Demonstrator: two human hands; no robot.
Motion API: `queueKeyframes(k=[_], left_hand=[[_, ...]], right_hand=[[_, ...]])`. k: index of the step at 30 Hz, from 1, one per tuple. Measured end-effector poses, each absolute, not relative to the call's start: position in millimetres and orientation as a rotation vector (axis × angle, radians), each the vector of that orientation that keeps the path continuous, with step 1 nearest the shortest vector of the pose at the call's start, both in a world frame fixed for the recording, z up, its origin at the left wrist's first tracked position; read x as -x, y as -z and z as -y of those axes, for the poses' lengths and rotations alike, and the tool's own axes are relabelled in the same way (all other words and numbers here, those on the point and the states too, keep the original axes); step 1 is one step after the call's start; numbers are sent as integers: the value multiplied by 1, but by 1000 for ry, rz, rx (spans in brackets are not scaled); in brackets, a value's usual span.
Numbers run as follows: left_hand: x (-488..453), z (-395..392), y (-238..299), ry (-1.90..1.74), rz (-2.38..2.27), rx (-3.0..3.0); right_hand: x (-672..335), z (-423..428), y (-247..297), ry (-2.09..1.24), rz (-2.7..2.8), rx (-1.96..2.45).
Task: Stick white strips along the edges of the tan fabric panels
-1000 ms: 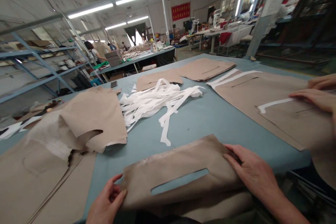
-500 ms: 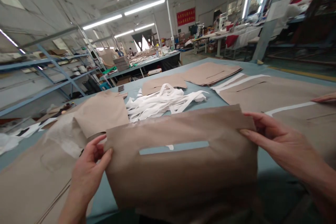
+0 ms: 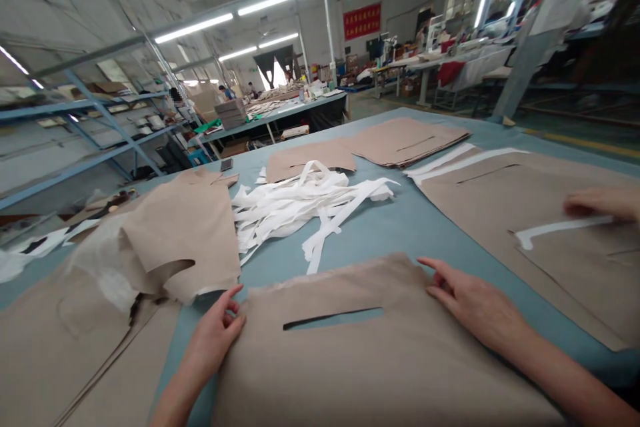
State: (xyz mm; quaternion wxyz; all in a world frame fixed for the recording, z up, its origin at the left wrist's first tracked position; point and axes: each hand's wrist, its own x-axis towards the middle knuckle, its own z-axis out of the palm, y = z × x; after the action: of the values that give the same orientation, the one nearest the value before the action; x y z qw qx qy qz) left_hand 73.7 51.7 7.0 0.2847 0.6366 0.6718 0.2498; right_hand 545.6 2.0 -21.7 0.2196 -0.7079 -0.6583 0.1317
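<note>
A tan fabric panel with a long cut slot lies in front of me, low over the blue-green table. My left hand pinches its upper left edge between thumb and fingers. At the upper right corner, my right hand has its thumb and fingers closed on the panel's edge. Through the slot, the table's colour and a dark line show. Just beyond the panel is a loose pile of white fabric strips, a few of them trailing toward me.
More tan fabric is heaped at the left. Stacked tan panels lie at the back. On the right, another person's hand is over a white strip on a tan panel. A phone-like dark object sits near the far edge.
The panel has come down from a raised, tilted hold toward the table, and both hands have lowered with it. More white strips show beyond it. The other person's hand has moved over the strip.
</note>
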Motion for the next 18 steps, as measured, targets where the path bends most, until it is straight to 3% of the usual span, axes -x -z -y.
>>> queueKeyframes(k=[11,18], left_hand=[[-52,-70,25,-483,-1798,-2102],[-38,-81,30,-438,-1727,-2086]], right_hand=[[-542,-41,-24,77,2161,1961],[-474,-134,-39,360,2351,1764]])
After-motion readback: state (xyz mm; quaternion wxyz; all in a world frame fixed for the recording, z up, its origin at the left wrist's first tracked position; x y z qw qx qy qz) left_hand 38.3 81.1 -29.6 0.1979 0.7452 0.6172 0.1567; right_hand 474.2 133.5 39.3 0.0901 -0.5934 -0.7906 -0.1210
